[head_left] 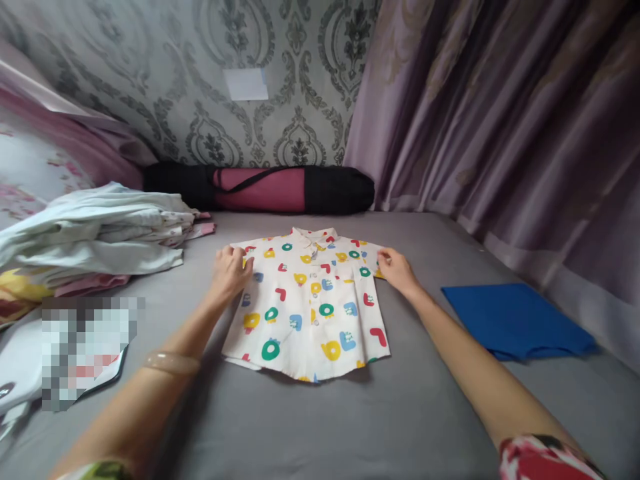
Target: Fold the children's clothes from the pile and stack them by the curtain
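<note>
A small white short-sleeved shirt (313,313), printed with red, yellow, green and blue shapes, lies flat on the grey sheet with its collar pointing away from me. My left hand (231,272) is closed on the sleeve at the shirt's left side, with the fingers curled over and covering most of that sleeve. On the opposite side, my right hand (397,270) pinches the edge of the other sleeve between thumb and fingers. The shirt's front is buttoned, and its hem curves toward me.
Folded blue cloth (520,320) lies to the right. A heap of pale clothes (100,230) sits at the left, above a partly blurred white item (30,360). A black and maroon roll bag (260,189) rests against the wall, with purple curtains (480,107) at the right.
</note>
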`<action>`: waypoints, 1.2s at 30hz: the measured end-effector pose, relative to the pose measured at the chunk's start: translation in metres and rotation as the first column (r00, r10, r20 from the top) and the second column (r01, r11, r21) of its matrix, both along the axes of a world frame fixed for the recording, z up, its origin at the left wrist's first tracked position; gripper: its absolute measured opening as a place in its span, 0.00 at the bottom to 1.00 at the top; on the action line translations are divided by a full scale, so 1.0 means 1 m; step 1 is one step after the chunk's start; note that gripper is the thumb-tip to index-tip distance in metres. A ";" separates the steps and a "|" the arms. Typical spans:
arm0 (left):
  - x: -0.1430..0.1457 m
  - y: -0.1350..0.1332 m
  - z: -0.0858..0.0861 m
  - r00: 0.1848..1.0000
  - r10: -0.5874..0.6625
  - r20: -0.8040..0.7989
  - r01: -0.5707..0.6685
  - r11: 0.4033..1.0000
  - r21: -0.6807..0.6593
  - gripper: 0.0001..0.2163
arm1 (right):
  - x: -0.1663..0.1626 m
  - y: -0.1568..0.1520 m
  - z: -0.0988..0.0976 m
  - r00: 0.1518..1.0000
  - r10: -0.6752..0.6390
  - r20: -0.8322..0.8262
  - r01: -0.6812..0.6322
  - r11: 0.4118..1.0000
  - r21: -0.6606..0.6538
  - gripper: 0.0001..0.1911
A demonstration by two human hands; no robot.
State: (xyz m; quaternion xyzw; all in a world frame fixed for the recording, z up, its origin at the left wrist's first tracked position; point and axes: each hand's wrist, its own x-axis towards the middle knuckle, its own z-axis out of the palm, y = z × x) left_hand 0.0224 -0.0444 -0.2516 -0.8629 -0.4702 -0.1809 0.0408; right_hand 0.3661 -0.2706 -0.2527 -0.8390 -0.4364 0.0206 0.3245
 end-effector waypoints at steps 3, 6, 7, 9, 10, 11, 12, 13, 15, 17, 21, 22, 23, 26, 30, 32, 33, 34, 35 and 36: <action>-0.028 -0.018 0.009 0.998 0.047 -0.038 -0.056 0.955 -0.292 0.16 | -0.018 -0.035 0.002 0.997 0.074 -0.012 -0.075 0.983 -0.169 0.16; -0.048 -0.040 0.016 0.998 0.040 -0.040 -0.054 0.866 -0.497 0.16 | -0.035 -0.062 -0.001 0.992 0.128 -0.004 -0.123 0.946 -0.298 0.16; -0.052 -0.048 0.017 0.999 0.041 -0.035 -0.053 0.849 -0.526 0.16 | -0.040 -0.068 -0.003 0.992 0.128 -0.006 -0.123 0.934 -0.336 0.17; -0.059 -0.063 0.018 0.999 0.027 -0.027 -0.037 0.834 -0.550 0.17 | -0.050 -0.078 -0.005 0.995 0.099 -0.003 -0.091 0.908 -0.408 0.18; -0.061 -0.069 0.017 1.000 0.017 -0.023 -0.027 0.831 -0.556 0.17 | -0.055 -0.082 -0.005 0.997 0.078 -0.002 -0.071 0.894 -0.441 0.18; -0.064 -0.076 0.016 1.000 0.011 -0.017 -0.019 0.827 -0.561 0.18 | -0.060 -0.085 -0.004 0.998 0.056 -0.004 -0.052 0.880 -0.473 0.19; -0.066 -0.081 0.014 1.000 0.009 -0.007 -0.012 0.828 -0.561 0.18 | -0.066 -0.089 -0.003 0.999 0.038 -0.010 -0.037 0.865 -0.500 0.19; -0.068 -0.086 0.012 1.000 0.014 0.006 -0.009 0.833 -0.553 0.18 | -0.072 -0.092 -0.001 1.000 0.019 -0.017 -0.025 0.853 -0.522 0.19; -0.072 -0.093 0.006 0.999 0.044 0.031 -0.022 0.860 -0.511 0.19 | -0.086 -0.097 0.005 1.000 -0.014 -0.018 0.002 0.839 -0.544 0.20; -0.077 -0.098 0.000 0.997 0.062 0.054 -0.030 0.886 -0.463 0.21 | -0.099 -0.101 0.011 1.000 -0.027 -0.001 0.022 0.835 -0.549 0.19; -0.086 -0.102 -0.005 0.996 0.038 0.080 0.006 0.875 -0.484 0.23 | -0.117 -0.106 0.018 0.999 -0.029 0.020 0.035 0.832 -0.554 0.17; -0.087 -0.103 -0.005 0.996 0.033 0.083 0.013 0.867 -0.499 0.24 | -0.120 -0.107 0.019 1.000 -0.025 0.015 0.029 0.834 -0.550 0.16; -0.088 -0.104 -0.005 0.996 0.030 0.088 0.019 0.859 -0.511 0.25 | -0.122 -0.108 0.019 1.000 -0.019 0.009 0.021 0.838 -0.545 0.15; -0.088 -0.107 -0.001 0.993 0.023 0.115 0.043 0.841 -0.540 0.26 | -0.124 -0.111 0.020 1.000 0.006 -0.008 -0.010 0.857 -0.515 0.14; -0.087 -0.110 0.005 0.990 0.059 0.129 0.036 0.776 -0.629 0.24 | -0.124 -0.115 0.021 0.998 0.057 -0.033 -0.066 0.907 -0.417 0.12; -0.087 -0.111 0.007 0.984 0.089 0.151 0.034 0.748 -0.663 0.24 | -0.122 -0.115 0.020 0.998 0.043 -0.051 -0.059 0.925 -0.375 0.12; -0.087 -0.111 0.007 0.980 0.101 0.174 0.043 0.740 -0.671 0.23 | -0.122 -0.115 0.020 0.998 0.021 -0.065 -0.043 0.932 -0.359 0.12; -0.088 -0.111 0.007 0.973 0.114 0.202 0.055 0.732 -0.679 0.23 | -0.121 -0.114 0.018 0.996 0.001 -0.088 -0.031 0.939 -0.342 0.12; -0.088 -0.111 0.007 0.965 0.127 0.230 0.069 0.722 -0.688 0.23 | -0.121 -0.113 0.017 0.993 -0.014 -0.118 -0.026 0.945 -0.325 0.11; -0.088 -0.112 0.007 0.957 0.138 0.256 0.085 0.710 -0.699 0.24 | -0.121 -0.113 0.015 0.989 -0.017 -0.149 -0.030 0.952 -0.305 0.11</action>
